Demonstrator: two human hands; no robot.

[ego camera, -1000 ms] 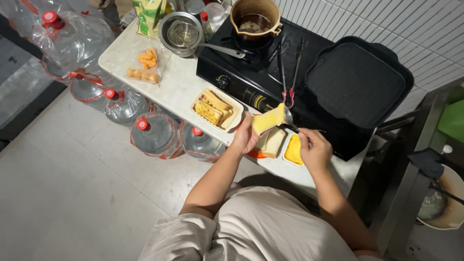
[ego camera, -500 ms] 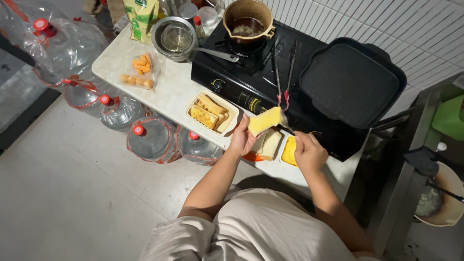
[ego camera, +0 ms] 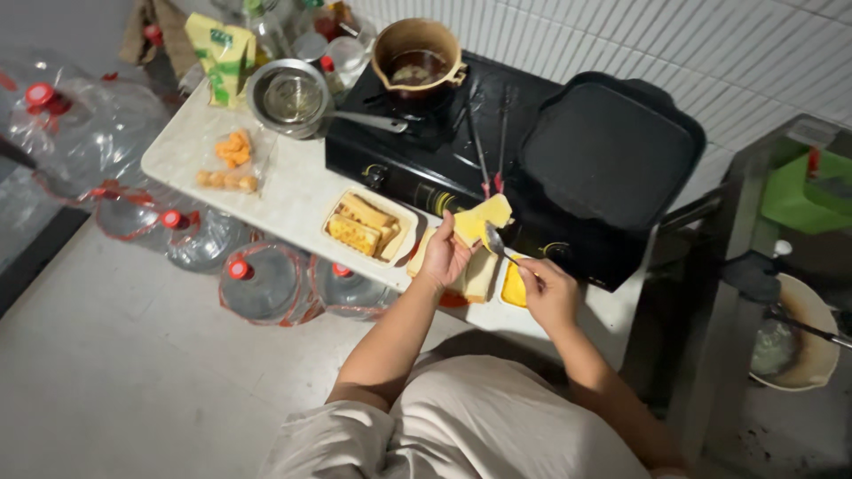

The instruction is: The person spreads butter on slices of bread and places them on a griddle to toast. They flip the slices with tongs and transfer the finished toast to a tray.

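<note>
My left hand (ego camera: 440, 257) holds a slice of bread (ego camera: 481, 218) coated in yellow spread, tilted up above the counter. My right hand (ego camera: 548, 291) grips a metal spoon (ego camera: 496, 241) whose bowl touches the lower edge of that slice. Under the hands lie more bread slices (ego camera: 476, 277) on an orange plate, and a small white tub of yellow spread (ego camera: 513, 289) sits next to my right hand. A white tray (ego camera: 399, 217) with several coated bread pieces stands just left of my left hand.
A black stove (ego camera: 426, 160) carries a brown pot (ego camera: 417, 58), tongs (ego camera: 491, 133) and a black square griddle pan (ego camera: 606, 151). A steel saucepan (ego camera: 288, 96), a bag of fried pieces (ego camera: 229, 160) and a green-yellow carton (ego camera: 217, 53) stand at the left. Water jugs (ego camera: 257, 279) line the floor.
The spoon has moved from the right edge of the bread down to its lower edge. The camera view has shifted, so everything sits further left in the frame.
</note>
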